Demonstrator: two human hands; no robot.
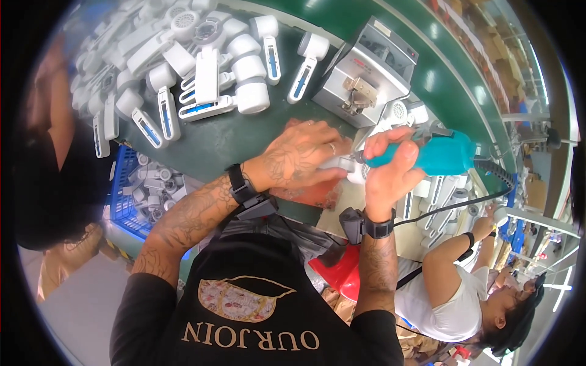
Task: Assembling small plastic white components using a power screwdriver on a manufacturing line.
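Note:
My right hand point(394, 168) is closed round a teal electric screwdriver point(448, 154), whose tip points left. With closed fingers my left hand point(305, 152) steadies a white handheld fan point(355, 169) over a reddish-brown mat point(308, 198) on the bench. The screwdriver's tip meets or nearly meets this fan; my fingers hide the exact contact. Much of the held fan is covered by my hands. Just beyond them, a grey screw-feeder machine point(369, 70) stands on the green bench top.
Many white handheld fans point(207, 73) with blue strips are piled at the far left. A blue basket point(125, 189) of white parts stands below the bench's left side. From the screwdriver a black cord point(455, 210) runs down. Co-workers point(455, 287) are at right and left.

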